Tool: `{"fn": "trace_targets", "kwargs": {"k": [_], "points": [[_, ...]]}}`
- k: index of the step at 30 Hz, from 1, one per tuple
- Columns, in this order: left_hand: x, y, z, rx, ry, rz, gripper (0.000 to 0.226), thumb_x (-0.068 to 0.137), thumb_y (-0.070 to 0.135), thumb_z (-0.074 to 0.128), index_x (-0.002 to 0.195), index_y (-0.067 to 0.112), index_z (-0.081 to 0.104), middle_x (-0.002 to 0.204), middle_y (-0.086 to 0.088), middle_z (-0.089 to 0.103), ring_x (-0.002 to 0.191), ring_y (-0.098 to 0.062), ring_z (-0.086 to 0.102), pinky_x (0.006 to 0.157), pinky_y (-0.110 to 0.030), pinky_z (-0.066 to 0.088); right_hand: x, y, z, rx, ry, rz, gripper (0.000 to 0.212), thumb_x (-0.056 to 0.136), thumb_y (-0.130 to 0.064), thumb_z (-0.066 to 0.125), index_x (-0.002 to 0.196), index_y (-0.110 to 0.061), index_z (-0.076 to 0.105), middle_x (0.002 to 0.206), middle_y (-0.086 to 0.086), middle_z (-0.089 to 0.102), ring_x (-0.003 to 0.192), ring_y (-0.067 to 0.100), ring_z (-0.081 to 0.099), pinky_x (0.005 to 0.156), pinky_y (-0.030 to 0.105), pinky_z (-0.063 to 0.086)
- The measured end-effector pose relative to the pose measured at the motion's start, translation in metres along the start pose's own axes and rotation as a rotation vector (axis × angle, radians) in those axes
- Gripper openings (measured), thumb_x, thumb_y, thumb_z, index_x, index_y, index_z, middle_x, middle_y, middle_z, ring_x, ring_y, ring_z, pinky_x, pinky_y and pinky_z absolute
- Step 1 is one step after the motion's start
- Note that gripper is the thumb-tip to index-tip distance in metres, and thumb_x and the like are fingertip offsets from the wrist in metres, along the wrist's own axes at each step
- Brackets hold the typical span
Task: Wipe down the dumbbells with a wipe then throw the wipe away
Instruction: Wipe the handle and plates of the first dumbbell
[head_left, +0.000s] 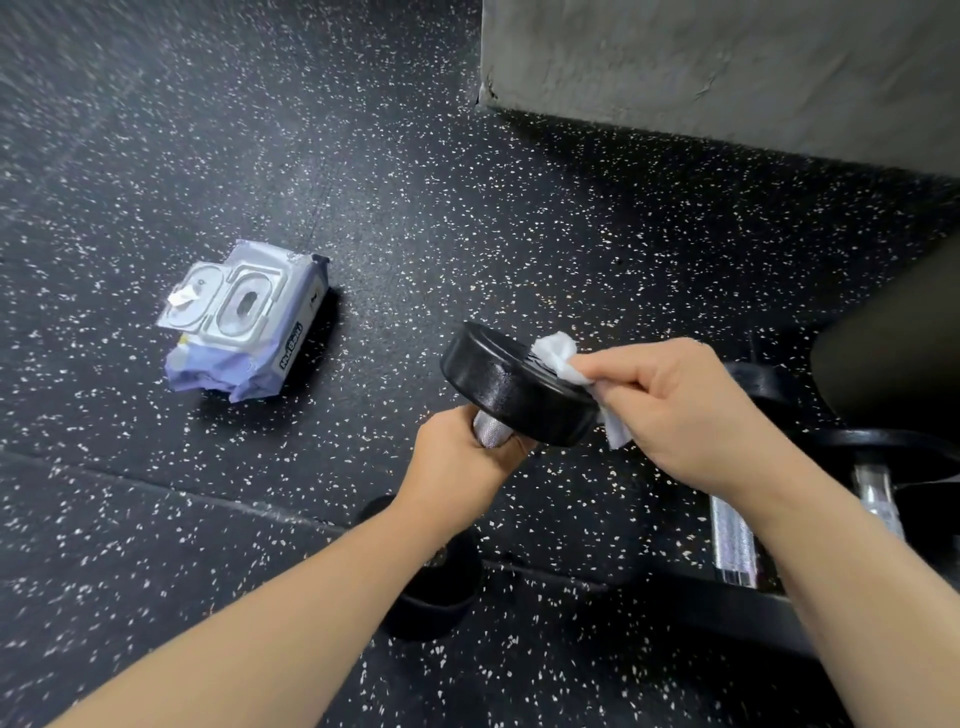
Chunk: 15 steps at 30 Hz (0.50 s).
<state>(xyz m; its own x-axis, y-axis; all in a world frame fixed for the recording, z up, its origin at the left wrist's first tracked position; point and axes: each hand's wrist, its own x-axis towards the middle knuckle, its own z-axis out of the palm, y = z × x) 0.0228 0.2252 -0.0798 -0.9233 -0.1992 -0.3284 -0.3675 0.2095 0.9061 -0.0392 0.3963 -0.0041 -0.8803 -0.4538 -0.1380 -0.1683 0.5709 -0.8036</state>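
The left grip (457, 457) is clenched around the metal handle of a dumbbell (498, 374) and holds it tilted above the floor (415, 208). The right grip (675, 410) pinches a white wipe (558, 353) and presses it on the rim of the upper black plate. A pack of wipes (244, 317) lies on the floor to the left, lid open. Another dumbbell (732, 535) lies at the right edge, near a concrete wall (727, 62).
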Motion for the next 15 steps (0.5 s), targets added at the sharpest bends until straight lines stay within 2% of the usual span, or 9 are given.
{"fn": "trace_targets", "kwargs": {"k": [1,2,3,4,6,8,11,13,15], "points": [[0.000,0.000,0.001,0.023,-0.006,-0.005,0.040,0.081,0.026,0.075,0.056,0.020,0.045,0.043,0.014,0.039,0.043,-0.006,0.030,0.044,-0.020,0.028,-0.005,-0.001,-0.002,-0.017,0.004,-0.037,0.021,0.093,-0.003,0.054,0.093,-0.015,0.071,0.072,0.014,0.071,0.067,0.032,0.066,0.066,0.049,0.055],[-0.002,0.000,0.001,0.045,-0.015,0.001,0.038,0.081,0.028,0.075,0.057,0.018,0.046,0.042,0.014,0.039,0.042,-0.005,0.031,0.044,-0.020,0.029,-0.008,-0.002,-0.004,-0.032,-0.002,-0.075,0.018,0.092,-0.005,0.053,0.090,-0.012,0.070,0.072,0.016,0.068,0.065,0.033,0.063,0.066,0.049,0.054],[-0.003,0.000,0.002,0.062,-0.024,0.009,0.037,0.080,0.031,0.075,0.059,0.017,0.048,0.044,0.014,0.041,0.043,-0.005,0.032,0.045,-0.021,0.030,-0.010,-0.004,-0.005,-0.051,-0.012,-0.123,0.018,0.092,-0.006,0.052,0.085,-0.008,0.069,0.072,0.014,0.066,0.064,0.028,0.061,0.067,0.046,0.054],[-0.003,-0.001,0.002,0.076,-0.033,0.020,0.036,0.077,0.037,0.075,0.061,0.015,0.051,0.047,0.014,0.043,0.045,-0.006,0.034,0.047,-0.021,0.033,-0.012,-0.007,-0.005,-0.075,-0.016,-0.184,0.021,0.090,-0.007,0.051,0.081,-0.008,0.069,0.076,0.007,0.067,0.073,0.022,0.065,0.073,0.042,0.053],[-0.005,-0.002,0.003,0.090,-0.044,0.032,0.034,0.070,0.045,0.070,0.062,0.017,0.052,0.051,0.013,0.045,0.049,-0.008,0.036,0.049,-0.026,0.035,-0.010,-0.011,-0.005,-0.093,0.004,-0.270,0.022,0.088,-0.004,0.053,0.082,-0.013,0.073,0.097,-0.007,0.070,0.103,0.009,0.065,0.095,0.028,0.050],[-0.006,-0.002,0.004,0.096,-0.050,0.042,0.030,0.066,0.043,0.065,0.056,0.023,0.046,0.048,0.012,0.041,0.049,-0.010,0.033,0.049,-0.026,0.033,-0.005,-0.012,-0.008,-0.022,0.001,-0.212,0.027,0.088,0.001,0.059,0.081,-0.021,0.072,0.110,-0.010,0.062,0.112,0.008,0.058,0.097,0.020,0.043],[-0.008,-0.001,0.004,0.115,-0.088,0.052,0.029,0.066,0.037,0.062,0.049,0.027,0.041,0.044,0.011,0.034,0.048,-0.011,0.028,0.048,-0.025,0.027,0.000,-0.015,-0.008,0.223,-0.135,-0.081,0.022,0.088,0.007,0.060,0.083,-0.012,0.069,0.113,-0.004,0.060,0.106,0.006,0.060,0.090,0.018,0.045],[-0.010,0.000,0.003,0.111,-0.115,0.072,0.030,0.066,0.032,0.060,0.047,0.026,0.038,0.043,0.010,0.031,0.048,-0.011,0.026,0.048,-0.024,0.025,0.001,-0.018,-0.004,0.446,-0.188,-0.029,0.014,0.089,0.010,0.057,0.089,0.000,0.066,0.110,0.010,0.066,0.097,0.012,0.066,0.087,0.029,0.054],[-0.011,-0.002,0.003,0.097,-0.116,0.080,0.030,0.065,0.032,0.059,0.047,0.026,0.036,0.044,0.010,0.031,0.049,-0.013,0.027,0.048,-0.024,0.025,0.006,-0.023,0.003,0.528,-0.170,0.013,0.014,0.089,0.010,0.057,0.094,0.001,0.066,0.098,0.018,0.071,0.086,0.019,0.067,0.082,0.038,0.055]]}}
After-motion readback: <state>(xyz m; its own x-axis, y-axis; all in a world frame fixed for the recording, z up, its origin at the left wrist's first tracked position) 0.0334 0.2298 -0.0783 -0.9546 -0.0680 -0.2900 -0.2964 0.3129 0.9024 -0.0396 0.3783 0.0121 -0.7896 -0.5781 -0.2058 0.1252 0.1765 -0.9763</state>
